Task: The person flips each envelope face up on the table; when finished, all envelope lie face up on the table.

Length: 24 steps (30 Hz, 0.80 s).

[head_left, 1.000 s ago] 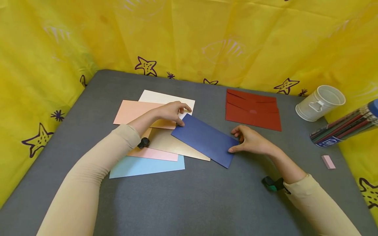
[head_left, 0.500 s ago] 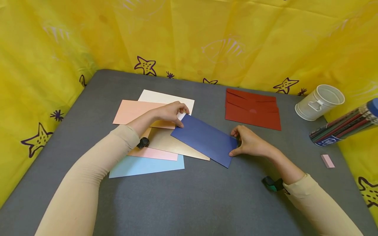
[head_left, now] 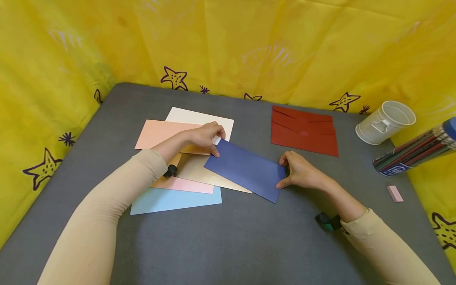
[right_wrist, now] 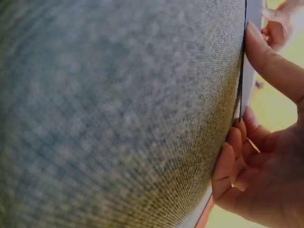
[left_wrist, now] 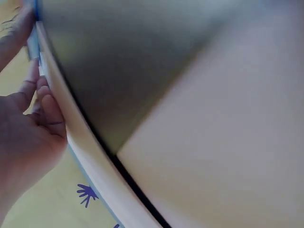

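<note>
A dark blue envelope (head_left: 246,168) lies at a slant across the table's middle, its left part overlapping a beige envelope (head_left: 199,170). My left hand (head_left: 206,136) holds its upper left corner, thumb on the face and fingers past the edge. At its right end my right hand (head_left: 303,170) grips the short side between thumb and curled fingers. In the right wrist view the right thumb (right_wrist: 268,61) presses on the envelope's edge, close over the grey table. Under my left wrist, peach (head_left: 160,134), white (head_left: 196,115), pink (head_left: 192,185) and light blue (head_left: 178,202) envelopes lie spread and overlapping.
Red envelopes (head_left: 303,132) lie stacked at the back right. Beyond them stand a white metal cup (head_left: 386,122) and a clear tube of pencils (head_left: 409,154). A pink eraser (head_left: 395,194) sits near the right edge. Yellow cloth (head_left: 228,47) hangs behind the grey table.
The blue envelope's left end has shifted slightly left and toward me, my left hand with it. The right hand stays nearly in place at the other end.
</note>
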Available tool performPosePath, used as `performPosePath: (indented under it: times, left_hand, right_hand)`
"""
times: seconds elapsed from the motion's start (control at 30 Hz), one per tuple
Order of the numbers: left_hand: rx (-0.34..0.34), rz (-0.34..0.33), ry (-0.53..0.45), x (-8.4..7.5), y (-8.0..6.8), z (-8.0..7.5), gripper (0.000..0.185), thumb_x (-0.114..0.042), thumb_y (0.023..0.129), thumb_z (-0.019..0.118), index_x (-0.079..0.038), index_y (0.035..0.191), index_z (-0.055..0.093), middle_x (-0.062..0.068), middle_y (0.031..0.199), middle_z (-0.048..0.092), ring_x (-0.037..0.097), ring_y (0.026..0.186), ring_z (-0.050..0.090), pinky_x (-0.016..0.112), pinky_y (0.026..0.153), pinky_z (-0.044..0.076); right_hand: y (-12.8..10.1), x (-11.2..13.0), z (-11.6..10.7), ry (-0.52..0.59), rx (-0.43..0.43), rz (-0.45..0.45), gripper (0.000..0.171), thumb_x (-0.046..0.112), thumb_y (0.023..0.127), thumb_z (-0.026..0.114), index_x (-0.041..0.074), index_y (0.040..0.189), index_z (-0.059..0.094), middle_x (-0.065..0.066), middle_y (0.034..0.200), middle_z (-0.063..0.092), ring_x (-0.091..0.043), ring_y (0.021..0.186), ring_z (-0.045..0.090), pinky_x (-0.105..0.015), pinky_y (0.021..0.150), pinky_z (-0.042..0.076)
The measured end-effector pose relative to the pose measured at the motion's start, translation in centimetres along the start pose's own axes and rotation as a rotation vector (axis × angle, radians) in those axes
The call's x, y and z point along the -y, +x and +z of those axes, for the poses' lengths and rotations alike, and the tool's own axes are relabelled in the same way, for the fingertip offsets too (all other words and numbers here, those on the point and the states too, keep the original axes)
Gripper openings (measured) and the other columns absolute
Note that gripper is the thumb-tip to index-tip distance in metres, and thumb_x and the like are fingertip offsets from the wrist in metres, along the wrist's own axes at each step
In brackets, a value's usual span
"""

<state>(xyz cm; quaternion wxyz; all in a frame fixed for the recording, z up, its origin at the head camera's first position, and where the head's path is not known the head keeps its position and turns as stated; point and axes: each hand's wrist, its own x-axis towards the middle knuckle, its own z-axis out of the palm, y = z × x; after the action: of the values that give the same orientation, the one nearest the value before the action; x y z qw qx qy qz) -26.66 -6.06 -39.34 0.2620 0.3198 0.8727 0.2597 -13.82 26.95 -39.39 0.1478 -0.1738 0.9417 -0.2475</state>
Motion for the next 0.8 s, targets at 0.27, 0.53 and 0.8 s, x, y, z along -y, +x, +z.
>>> performPosePath:
  times: [0.27, 0.53, 0.8]
  left_hand:
    - [-0.009, -0.003, 0.029, -0.8, 0.0, -0.1, 0.057, -0.019, 0.07, 0.09, -0.005, 0.108, 0.05, 0.014, 0.112, 0.048, 0.028, 0.108, 0.039, 0.035, 0.093, 0.031]
    - [-0.057, -0.041, -0.216, -2.2, -0.5, -0.6, 0.045, -0.005, 0.079, 0.081, -0.003, 0.107, 0.045, 0.007, 0.089, 0.047, 0.02, 0.077, 0.044, 0.027, 0.067, 0.036]
    - [-0.059, -0.11, -0.61, -2.3, -0.4, 0.5, 0.02, -0.016, 0.096, 0.062, -0.007, 0.104, 0.047, 0.0, 0.074, 0.053, 0.013, 0.07, 0.053, 0.025, 0.069, 0.047]
  right_hand:
    - [-0.2, 0.0, -0.8, 0.073, 0.041, 0.075, 0.058, 0.024, 0.068, 0.091, 0.0, 0.103, 0.052, -0.014, 0.096, 0.057, -0.024, 0.089, 0.054, -0.033, 0.079, 0.045]
    - [-0.5, -1.4, -2.2, 0.495, 0.129, 0.203, 0.046, 0.007, 0.089, 0.07, -0.005, 0.116, 0.035, -0.003, 0.074, 0.045, -0.012, 0.07, 0.06, -0.022, 0.069, 0.055]
    - [-1.5, -2.9, -3.7, 0.724, 0.105, 0.245, 0.043, 0.002, 0.095, 0.061, -0.004, 0.122, 0.029, 0.002, 0.072, 0.048, -0.006, 0.076, 0.068, -0.025, 0.073, 0.061]
